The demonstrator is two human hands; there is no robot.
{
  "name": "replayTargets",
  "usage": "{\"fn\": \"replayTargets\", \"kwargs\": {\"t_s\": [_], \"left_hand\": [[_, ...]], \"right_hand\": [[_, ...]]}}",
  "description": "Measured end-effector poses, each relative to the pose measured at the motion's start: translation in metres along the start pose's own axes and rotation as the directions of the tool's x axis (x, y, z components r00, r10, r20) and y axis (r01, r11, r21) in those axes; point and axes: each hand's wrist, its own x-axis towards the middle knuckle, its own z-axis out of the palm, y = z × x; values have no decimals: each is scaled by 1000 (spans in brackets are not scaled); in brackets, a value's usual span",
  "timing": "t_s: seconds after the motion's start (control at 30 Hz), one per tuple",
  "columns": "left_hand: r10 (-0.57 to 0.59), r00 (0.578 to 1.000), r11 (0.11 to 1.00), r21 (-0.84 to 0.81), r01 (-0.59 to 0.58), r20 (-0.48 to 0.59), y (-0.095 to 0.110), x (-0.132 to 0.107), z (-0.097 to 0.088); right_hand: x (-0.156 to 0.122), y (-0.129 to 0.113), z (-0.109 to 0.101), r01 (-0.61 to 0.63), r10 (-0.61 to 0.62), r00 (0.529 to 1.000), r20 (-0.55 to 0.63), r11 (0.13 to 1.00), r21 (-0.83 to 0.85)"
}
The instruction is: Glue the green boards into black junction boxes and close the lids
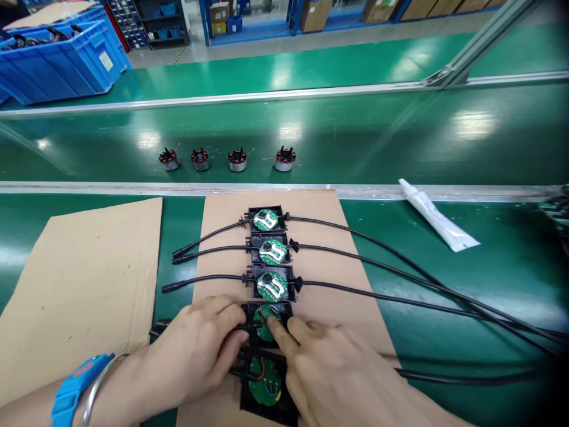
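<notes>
Steadying the fourth black housing [265,320] in the column on the cardboard sheet [320,255], my left hand [200,350] pinches its left edge, while my right hand [329,373] presses a fingertip onto its green circuit board [265,330]; a white tube [438,216] lies farther right.

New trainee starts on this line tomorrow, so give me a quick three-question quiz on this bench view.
1. How many black square housings with round green circuit boards lie in the column on the brown cardboard sheet?
2. True or false: both hands press on the fourth housing from the top.
3. What lies on the green conveyor belt? A) four copper-wound motor stators B) screwdrivers C) gloves

Key: 1. five; 2. true, left hand and right hand; 3. A
</notes>
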Motion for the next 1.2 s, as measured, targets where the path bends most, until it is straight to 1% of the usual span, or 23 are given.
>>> {"fn": "replayTargets", "kwargs": {"t_s": [0.1, 0.2, 0.27, 0.37, 0.43, 0.47, 0.5, 0.53, 0.57, 0.6, 0.67, 0.7, 0.73, 0.77, 0.8, 0.9, 0.93, 0.97, 1.0, 1.03, 1.1, 1.13, 1.2], "left_hand": [[11, 1000, 1000, 5, -11, 1, 3, 1, -3], [-46, 999, 998, -51, 47, 25, 10, 4, -8], [-123, 987, 984, -120, 135, 103, 15, 7, -12], [-226, 939, 934, -217, 285, 261, 16, 13, -13], [-249, 921, 931, -188, 313, 298, 14, 16, -12], [-253, 924, 947, -120, 297, 287, 13, 17, -11], [-247, 929, 965, -16, 261, 276, 12, 17, -10], [-230, 935, 972, 118, 205, 269, 12, 17, -8], [-206, 942, 953, 271, 133, 264, 13, 15, -7], [-176, 951, 903, 427, 52, 256, 15, 12, -5], [-87, 966, 729, 676, -106, 245, 21, 6, -3], [-40, 972, 639, 753, -154, 232, 25, 3, -2], [-1, 978, 573, 802, -171, 209, 28, 1, -1], [18, 983, 544, 823, -164, 184, 31, 1, 1], [19, 988, 549, 824, -141, 156, 32, 1, 2], [-17, 999, 657, 753, -26, 50, 28, 6, 7], [3, 1000, 710, 704, -10, 11, 25, 8, 8], [61, 998, 764, 645, -31, -23, 21, 9, 8], [147, 988, 809, 581, -92, -48, 17, 8, 9], [245, 968, 839, 513, -181, -60, 14, 8, 8], [413, 910, 840, 401, -367, -33, 7, 5, 7], [460, 888, 825, 367, -429, 5, 5, 4, 7], [479, 874, 808, 346, -476, 81, 3, 1, 6]], "right_hand": [[0, -5, 0, -3, 2, 997, -80, 1000, -12], [-1, -7, 0, -13, 9, 985, -173, 1000, -27], [-1, -7, 1, -15, 8, 979, -202, 999, -29], [0, -6, 4, -3, 1, 981, -193, 1000, -11], [1, -5, 5, 3, -1, 982, -189, 1000, 9], [2, -5, 6, 9, -4, 981, -195, 1000, 22], [2, -5, 6, 14, -6, 979, -204, 999, 38], [2, -5, 6, 20, -7, 976, -217, 998, 57], [1, -5, 6, 22, -4, 974, -226, 997, 76], [1, -6, 6, 21, 1, 972, -235, 996, 91], [0, -7, 7, 18, 7, 973, -231, 994, 104], [-1, -8, 7, 14, 8, 977, -213, 995, 101], [-1, -9, 7, 16, 2, 981, -192, 996, 93], [0, -11, 7, 22, -8, 986, -169, 996, 83], [0, -12, 8, 31, -20, 989, -147, 997, 73], [4, -14, 7, 48, -43, 993, -106, 998, 45], [4, -14, 6, 45, -41, 995, -95, 998, 41], [5, -14, 4, 37, -33, 996, -82, 998, 43], [4, -13, 1, 29, -25, 997, -69, 998, 53], [3, -11, -2, 18, -14, 998, -58, 997, 76], [-1, -6, -8, -12, 19, 999, -40, 986, 165], [-4, -3, -11, -32, 40, 999, -31, 973, 227], [-11, 3, -16, -95, 102, 995, -1, 936, 338]]}}
